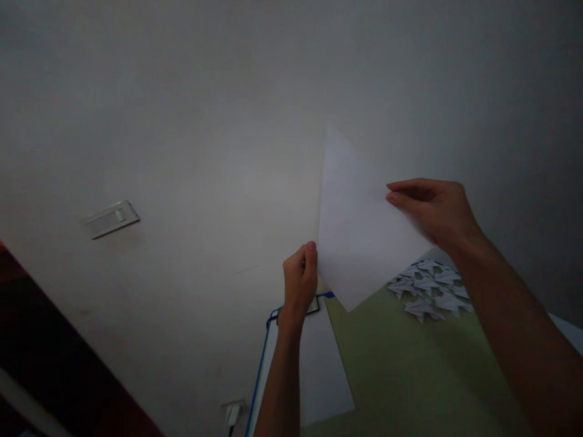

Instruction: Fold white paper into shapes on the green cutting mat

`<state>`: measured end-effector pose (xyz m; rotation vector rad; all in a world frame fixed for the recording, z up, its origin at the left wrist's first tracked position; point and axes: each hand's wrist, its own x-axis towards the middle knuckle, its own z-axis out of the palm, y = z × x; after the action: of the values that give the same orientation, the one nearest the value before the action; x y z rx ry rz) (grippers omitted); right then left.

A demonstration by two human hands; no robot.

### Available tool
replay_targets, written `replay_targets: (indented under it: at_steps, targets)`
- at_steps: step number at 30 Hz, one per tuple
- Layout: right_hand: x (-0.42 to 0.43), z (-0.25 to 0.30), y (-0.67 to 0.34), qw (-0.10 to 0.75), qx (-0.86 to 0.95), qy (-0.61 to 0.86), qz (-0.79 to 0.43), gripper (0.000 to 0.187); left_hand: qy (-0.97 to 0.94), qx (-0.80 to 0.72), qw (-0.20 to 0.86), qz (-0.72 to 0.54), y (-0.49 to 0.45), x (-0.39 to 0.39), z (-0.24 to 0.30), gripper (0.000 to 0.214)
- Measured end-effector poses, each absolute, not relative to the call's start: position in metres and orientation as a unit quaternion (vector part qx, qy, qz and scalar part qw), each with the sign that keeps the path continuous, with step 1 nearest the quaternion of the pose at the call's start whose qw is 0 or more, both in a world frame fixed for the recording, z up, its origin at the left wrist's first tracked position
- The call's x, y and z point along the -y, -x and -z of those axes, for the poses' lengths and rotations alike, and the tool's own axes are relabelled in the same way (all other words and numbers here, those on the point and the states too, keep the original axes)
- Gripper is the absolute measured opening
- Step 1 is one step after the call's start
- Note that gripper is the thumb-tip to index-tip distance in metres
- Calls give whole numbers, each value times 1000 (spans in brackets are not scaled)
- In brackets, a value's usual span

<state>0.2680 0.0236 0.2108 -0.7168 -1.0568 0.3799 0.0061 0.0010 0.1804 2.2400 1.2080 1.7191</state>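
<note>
I hold a white sheet of paper (357, 230) up in the air in front of a pale wall. My left hand (299, 279) pinches its lower left edge between thumb and fingers. My right hand (432, 209) grips its right side, fingers pressed on the sheet. The paper hangs tilted, one corner pointing up and one down. Below it lies a green table surface (401, 370). A pile of several folded white paper planes (430, 288) rests on the green surface, just under my right wrist.
A stack of white sheets in a blue-edged holder (319, 370) lies left of the green surface. A wall switch plate (112, 218) is at left, a socket with a plug (233, 414) low down, and dark wooden furniture (54, 364) at bottom left.
</note>
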Motion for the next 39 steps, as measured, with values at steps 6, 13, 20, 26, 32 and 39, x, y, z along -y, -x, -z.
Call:
replay_targets:
  at_steps: [6, 13, 20, 26, 32, 39]
  targets:
    - [-27, -211, -263, 763, 528, 316, -199, 19, -711, -408, 31, -572, -6, 6, -189, 51]
    - [-22, -213, -259, 753, 553, 299, -194, 21, -716, -405, -8, -569, -10, 6, -190, 47]
    - [-18, -217, -256, 742, 570, 298, -190, 20, -703, -414, -40, -577, -13, 4, -188, 44]
    - [-16, -217, -256, 741, 563, 306, -202, 24, -715, -399, -13, -575, -14, 6, -190, 39]
    - [-16, -217, -256, 745, 569, 292, -191, 24, -693, -403, 66, -594, -16, 8, -190, 28]
    - [-18, -216, -257, 734, 590, 288, -175, 23, -664, -409, 69, -623, -14, 7, -192, 40]
